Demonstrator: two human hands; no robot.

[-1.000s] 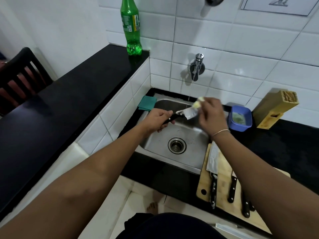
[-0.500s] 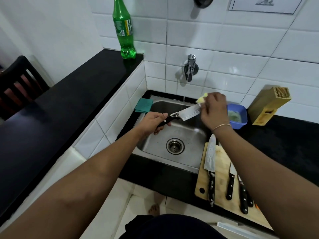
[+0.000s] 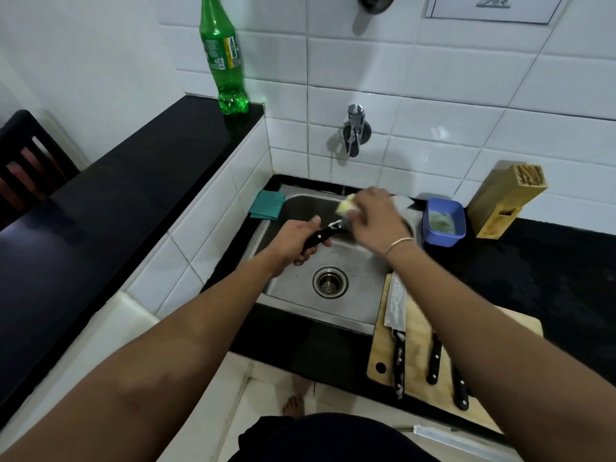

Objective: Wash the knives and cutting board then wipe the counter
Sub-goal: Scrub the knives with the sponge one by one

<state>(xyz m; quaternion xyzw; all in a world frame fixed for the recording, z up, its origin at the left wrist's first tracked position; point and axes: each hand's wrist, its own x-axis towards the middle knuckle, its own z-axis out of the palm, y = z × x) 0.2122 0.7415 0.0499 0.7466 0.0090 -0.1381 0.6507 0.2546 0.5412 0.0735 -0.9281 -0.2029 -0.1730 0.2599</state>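
Early stage: left hand (image 3: 301, 240) grips one knife (image 3: 325, 232) over the sink (image 3: 360, 315), right hand (image 3: 370, 216) clasping a sponge (image 3: 345, 205) on its blade; three knives (image 3: 396, 331) wait unwashed on the cutting board (image 3: 420, 375) at the worktop's front edge, counter unwiped.

The held knife (image 3: 325, 235) has a black riveted handle, centre frame above the sink (image 3: 353, 261); its blade runs right and is mostly hidden, with the tip showing at right centre. A yellow sponge (image 3: 345, 205) lies against the blade. The cutting board (image 3: 416, 355), pale wood with a hole in its lower-left corner, lies flat at lower right on the black counter (image 3: 550, 261). Three black-handled knives lie on it, handles toward the bottom edge; the leftmost, a broad knife (image 3: 395, 315), is the largest.
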